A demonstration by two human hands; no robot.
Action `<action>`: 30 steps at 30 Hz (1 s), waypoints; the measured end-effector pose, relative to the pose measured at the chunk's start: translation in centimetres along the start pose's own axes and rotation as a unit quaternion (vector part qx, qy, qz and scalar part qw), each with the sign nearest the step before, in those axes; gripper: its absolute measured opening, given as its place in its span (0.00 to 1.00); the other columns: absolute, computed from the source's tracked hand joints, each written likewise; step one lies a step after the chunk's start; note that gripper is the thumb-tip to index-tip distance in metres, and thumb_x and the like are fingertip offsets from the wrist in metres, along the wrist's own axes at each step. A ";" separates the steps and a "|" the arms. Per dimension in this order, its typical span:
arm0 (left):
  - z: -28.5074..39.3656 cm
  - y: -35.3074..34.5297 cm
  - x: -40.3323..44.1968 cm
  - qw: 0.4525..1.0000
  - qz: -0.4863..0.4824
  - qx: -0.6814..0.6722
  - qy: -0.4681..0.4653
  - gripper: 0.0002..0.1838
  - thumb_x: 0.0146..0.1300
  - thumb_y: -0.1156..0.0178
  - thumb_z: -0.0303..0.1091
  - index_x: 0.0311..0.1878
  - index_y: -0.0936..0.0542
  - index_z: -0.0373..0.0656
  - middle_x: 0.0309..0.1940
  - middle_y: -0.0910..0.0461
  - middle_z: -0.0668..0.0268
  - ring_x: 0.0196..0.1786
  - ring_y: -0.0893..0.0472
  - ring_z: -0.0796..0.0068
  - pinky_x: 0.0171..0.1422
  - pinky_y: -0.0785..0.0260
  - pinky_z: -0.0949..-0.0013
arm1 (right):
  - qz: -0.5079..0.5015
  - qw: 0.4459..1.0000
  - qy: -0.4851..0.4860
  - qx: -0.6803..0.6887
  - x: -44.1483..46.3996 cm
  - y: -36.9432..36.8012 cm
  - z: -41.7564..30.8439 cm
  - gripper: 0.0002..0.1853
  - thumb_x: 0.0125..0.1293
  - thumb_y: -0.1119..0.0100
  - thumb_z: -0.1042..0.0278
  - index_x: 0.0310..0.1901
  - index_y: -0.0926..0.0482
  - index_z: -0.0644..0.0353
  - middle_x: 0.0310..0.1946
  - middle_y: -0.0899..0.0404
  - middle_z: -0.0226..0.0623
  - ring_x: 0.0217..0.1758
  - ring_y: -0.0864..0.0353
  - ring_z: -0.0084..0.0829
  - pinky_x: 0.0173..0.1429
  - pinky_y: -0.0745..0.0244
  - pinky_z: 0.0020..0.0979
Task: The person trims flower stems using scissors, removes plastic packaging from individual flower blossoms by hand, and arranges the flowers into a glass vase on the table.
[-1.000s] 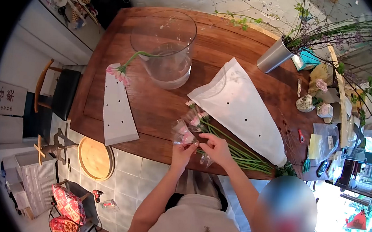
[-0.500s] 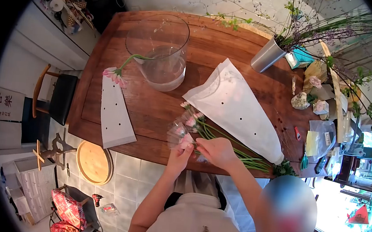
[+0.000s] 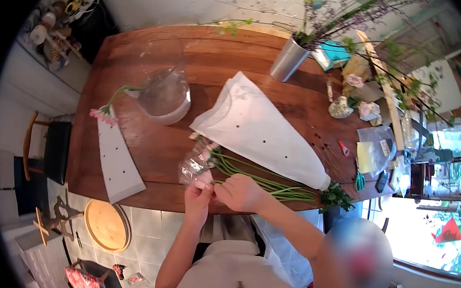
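My left hand (image 3: 198,200) is closed in a pinch at the head of a pink gerbera (image 3: 203,179) by the table's front edge. Right against it, my right hand (image 3: 239,193) has its fingers closed at the stem just below that head; the exact grip is partly hidden. Clear plastic covers (image 3: 191,165) surround flower heads just beyond my left hand. Green stems (image 3: 286,191) lie rightward along the table, beside a white perforated paper sleeve (image 3: 264,138). A glass vase (image 3: 164,91) with water holds one gerbera (image 3: 104,115) that droops over its left rim.
A flat white perforated paper (image 3: 119,161) lies at the left of the wooden table (image 3: 217,44). At the back stands a metal vase (image 3: 290,61) of branches. Scissors (image 3: 360,181), a red-handled tool (image 3: 343,148) and leafy greens (image 3: 337,198) are on the right.
The view has shifted, so the table things appear further left. My hands have drawn closer together at the gerbera head, and the right hand's fingers are more tightly curled.
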State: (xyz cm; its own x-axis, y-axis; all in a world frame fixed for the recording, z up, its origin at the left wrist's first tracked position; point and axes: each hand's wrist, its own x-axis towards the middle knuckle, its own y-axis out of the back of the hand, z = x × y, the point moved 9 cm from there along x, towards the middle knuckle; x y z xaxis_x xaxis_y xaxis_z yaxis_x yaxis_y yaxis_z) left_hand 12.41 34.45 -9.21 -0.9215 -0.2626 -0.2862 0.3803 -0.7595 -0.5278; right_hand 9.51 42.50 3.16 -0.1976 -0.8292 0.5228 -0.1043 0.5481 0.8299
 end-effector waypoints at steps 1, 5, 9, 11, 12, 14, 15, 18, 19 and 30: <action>0.1 -0.3 0.0 1.000 -0.011 -0.014 0.005 0.11 0.62 0.40 0.36 0.41 0.26 0.38 0.30 0.23 0.69 0.30 0.27 0.83 0.32 0.36 0.79 | -0.033 0.999 -0.019 0.018 -0.3 -0.4 0.3 0.13 0.43 0.40 0.68 0.31 0.26 0.65 0.20 0.32 0.30 0.22 0.30 0.26 0.26 0.34 0.28; 0.4 -1.2 0.0 0.998 -0.051 0.040 0.021 0.09 0.61 0.39 0.33 0.36 0.28 0.39 0.25 0.24 0.67 0.23 0.28 0.82 0.28 0.38 0.79 | -0.016 0.995 -0.099 0.016 -1.0 0.5 2.1 0.08 0.47 0.41 0.70 0.29 0.26 0.61 0.17 0.32 0.32 0.19 0.30 0.31 0.24 0.34 0.32; -0.5 -0.9 -0.9 0.988 -0.135 0.064 0.043 0.07 0.59 0.39 0.28 0.33 0.28 0.40 0.25 0.24 0.66 0.25 0.27 0.80 0.29 0.36 0.79 | 0.102 0.949 -0.294 0.043 -2.8 5.3 8.8 0.04 0.52 0.42 0.74 0.26 0.27 0.57 0.14 0.30 0.37 0.17 0.28 0.41 0.22 0.34 0.40; -0.6 -0.7 -1.1 0.990 -0.128 0.043 0.043 0.06 0.59 0.38 0.28 0.34 0.27 0.40 0.26 0.23 0.65 0.26 0.26 0.79 0.30 0.36 0.78 | 0.208 0.895 -0.387 0.081 -5.0 8.5 11.3 0.04 0.53 0.42 0.77 0.30 0.25 0.57 0.17 0.26 0.36 0.18 0.25 0.29 0.24 0.32 0.29; -0.4 -0.8 -1.2 0.991 -0.123 0.032 0.039 0.06 0.58 0.38 0.27 0.35 0.26 0.40 0.26 0.23 0.64 0.27 0.26 0.79 0.30 0.35 0.78 | 0.244 0.858 -0.435 0.124 -6.4 9.4 12.5 0.03 0.55 0.43 0.77 0.30 0.26 0.58 0.18 0.26 0.29 0.19 0.28 0.17 0.24 0.34 0.22; -0.2 -1.3 -1.5 0.988 -0.143 0.043 0.039 0.11 0.63 0.40 0.36 0.42 0.25 0.39 0.29 0.22 0.63 0.27 0.26 0.78 0.31 0.34 0.77 | 0.364 0.769 -0.472 0.231 -9.3 10.6 14.4 0.04 0.56 0.44 0.79 0.28 0.28 0.59 0.19 0.32 0.22 0.22 0.36 0.09 0.25 0.42 0.15; -0.2 -1.5 -1.5 0.986 -0.155 0.034 0.040 0.13 0.63 0.41 0.39 0.43 0.25 0.38 0.30 0.22 0.63 0.27 0.26 0.78 0.31 0.34 0.76 | 0.376 0.735 -0.490 0.279 -10.1 10.6 14.7 0.05 0.53 0.47 0.83 0.25 0.28 0.61 0.19 0.32 0.24 0.20 0.39 0.10 0.25 0.44 0.15; -0.7 -1.5 -1.5 0.984 -0.162 0.043 0.058 0.20 0.66 0.45 0.46 0.48 0.26 0.37 0.36 0.23 0.61 0.30 0.26 0.76 0.33 0.34 0.75 | 0.338 0.635 -0.500 0.482 -10.9 7.5 13.4 0.06 0.49 0.53 0.85 0.22 0.30 0.62 0.19 0.30 0.29 0.19 0.40 0.12 0.24 0.46 0.16; -0.6 -1.8 -1.3 0.986 -0.151 0.039 0.056 0.20 0.65 0.45 0.47 0.48 0.26 0.38 0.34 0.23 0.61 0.30 0.27 0.76 0.33 0.35 0.75 | 0.324 0.615 -0.492 0.525 -10.5 6.8 12.4 0.07 0.45 0.56 0.85 0.20 0.31 0.62 0.22 0.27 0.34 0.17 0.41 0.14 0.22 0.47 0.18; 0.9 -5.5 -2.4 0.970 -0.231 0.070 -0.013 0.14 0.62 0.41 0.29 0.50 0.25 0.40 0.47 0.27 0.64 0.41 0.25 0.77 0.43 0.32 0.75 | -0.069 0.792 -0.444 0.412 -1.0 5.7 4.5 0.05 0.55 0.40 0.74 0.35 0.23 0.63 0.16 0.31 0.26 0.20 0.35 0.14 0.25 0.41 0.19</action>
State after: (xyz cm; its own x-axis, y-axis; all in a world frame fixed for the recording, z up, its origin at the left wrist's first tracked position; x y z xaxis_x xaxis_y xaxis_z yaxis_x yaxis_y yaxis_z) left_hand 12.43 38.71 -4.90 -0.9935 0.1116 -0.0228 -0.0870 -0.8725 -0.4808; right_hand 4.73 46.96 6.46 -0.6992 -0.6836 -0.2091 -0.7134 0.6482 0.2663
